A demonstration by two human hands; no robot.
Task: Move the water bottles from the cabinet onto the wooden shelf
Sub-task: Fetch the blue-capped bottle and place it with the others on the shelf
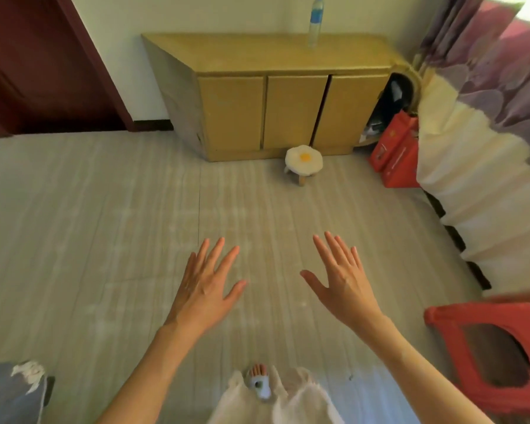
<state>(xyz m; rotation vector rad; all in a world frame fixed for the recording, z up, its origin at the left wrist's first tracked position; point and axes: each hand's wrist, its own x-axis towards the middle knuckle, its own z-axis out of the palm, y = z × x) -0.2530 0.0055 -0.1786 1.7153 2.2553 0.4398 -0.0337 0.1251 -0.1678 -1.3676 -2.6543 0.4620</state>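
Fingers point(224, 255) spread wide on your left hand point(204, 289) and right hand point(341, 286) (both empty); 1 water bottle point(315, 21) stands upright on the cabinet point(276, 56).

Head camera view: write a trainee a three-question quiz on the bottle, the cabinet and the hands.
1. True or false: the clear plastic water bottle with a blue label stands upright on top of the light wooden three-door cabinet.
2. What does the left hand hold?
A. a bottle
B. nothing
C. a stool
3. Fill in: the small round white stool with a yellow centre stands on the floor in front of the cabinet's ____ door.

Key:
1. True.
2. B; like the right hand, its fingers are spread open.
3. Middle.
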